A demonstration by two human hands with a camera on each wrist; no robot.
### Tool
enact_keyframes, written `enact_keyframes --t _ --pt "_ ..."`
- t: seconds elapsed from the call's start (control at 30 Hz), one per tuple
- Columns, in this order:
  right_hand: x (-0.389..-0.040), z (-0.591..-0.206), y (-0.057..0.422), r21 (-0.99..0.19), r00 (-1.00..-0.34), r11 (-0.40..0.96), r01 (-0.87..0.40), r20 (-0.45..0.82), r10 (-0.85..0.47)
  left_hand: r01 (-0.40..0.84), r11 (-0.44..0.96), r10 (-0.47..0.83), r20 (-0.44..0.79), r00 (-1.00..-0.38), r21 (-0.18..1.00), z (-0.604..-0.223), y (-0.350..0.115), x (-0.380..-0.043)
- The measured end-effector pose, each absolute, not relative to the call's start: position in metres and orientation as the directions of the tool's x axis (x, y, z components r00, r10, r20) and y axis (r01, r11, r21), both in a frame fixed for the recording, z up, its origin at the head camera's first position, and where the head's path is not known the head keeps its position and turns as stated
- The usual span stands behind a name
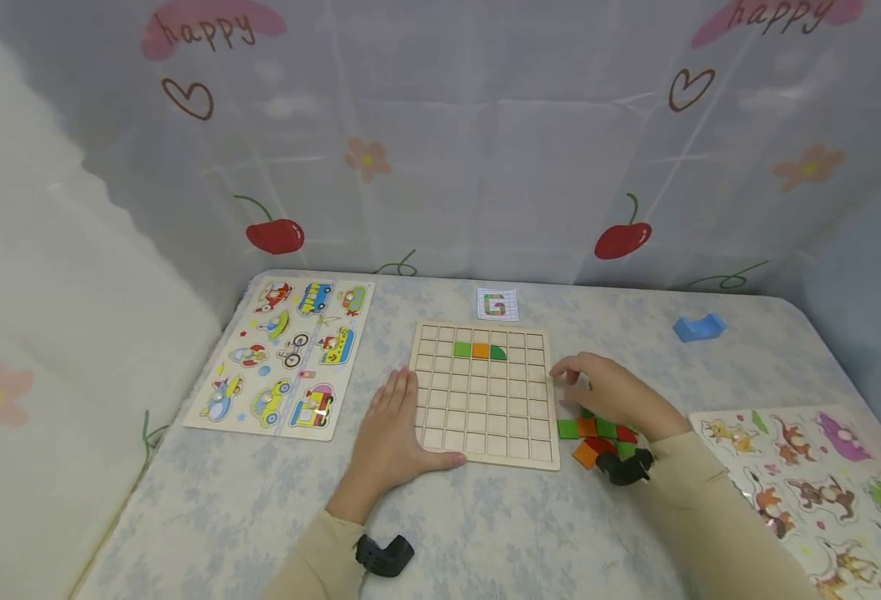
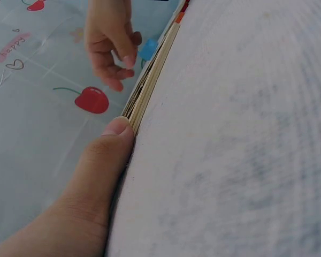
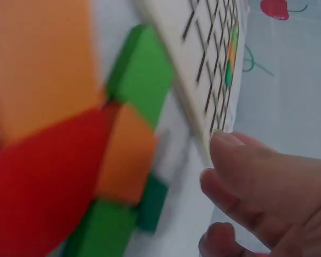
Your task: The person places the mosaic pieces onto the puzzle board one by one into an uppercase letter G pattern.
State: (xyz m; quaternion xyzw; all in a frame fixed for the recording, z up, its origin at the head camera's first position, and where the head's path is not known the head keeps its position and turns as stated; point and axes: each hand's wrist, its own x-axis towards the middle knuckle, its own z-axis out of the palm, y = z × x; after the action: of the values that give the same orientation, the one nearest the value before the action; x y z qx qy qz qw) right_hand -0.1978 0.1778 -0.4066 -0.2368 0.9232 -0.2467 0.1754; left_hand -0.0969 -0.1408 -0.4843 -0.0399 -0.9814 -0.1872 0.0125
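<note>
A wooden grid board [image 1: 478,425] lies flat on the table. In its second row from the top sit a light green tile [image 1: 462,349], an orange tile [image 1: 481,351] and a dark green tile with one rounded corner [image 1: 498,353]. My left hand [image 1: 387,437] rests against the board, straight fingers along the left edge and thumb [image 2: 104,155] at the near edge. By the right edge hovers my right hand [image 1: 608,390], fingers loosely bent, with nothing visible in them. Below it lies a pile of red, orange and green tiles [image 1: 587,428], partly hidden by the wrist camera.
A small card [image 1: 497,305] with a coloured G-shaped pattern lies behind the board. To the left is a vehicle puzzle [image 1: 342,367], to the right an animal puzzle [image 1: 823,454]. A blue curved block [image 1: 699,327] sits at the back right. Printed curtains surround the table.
</note>
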Motion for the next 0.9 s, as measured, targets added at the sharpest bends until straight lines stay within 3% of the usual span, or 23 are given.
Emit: enact_keyframes --t 0.33,0.9 --pt "-0.185 -0.425 0.218 -0.539 -0.809 0.769 -0.344 -0.245 -0.534 0.079 0.93 0.076 0.021 -0.997 0.358 -0.483 -0.141 -0.097" --pt "-0.188 -0.431 0.224 -0.589 -0.818 0.751 -0.297 -0.25 -0.519 0.081 0.928 0.074 0.034 -0.997 0.365 -0.483 -0.141 -0.096"
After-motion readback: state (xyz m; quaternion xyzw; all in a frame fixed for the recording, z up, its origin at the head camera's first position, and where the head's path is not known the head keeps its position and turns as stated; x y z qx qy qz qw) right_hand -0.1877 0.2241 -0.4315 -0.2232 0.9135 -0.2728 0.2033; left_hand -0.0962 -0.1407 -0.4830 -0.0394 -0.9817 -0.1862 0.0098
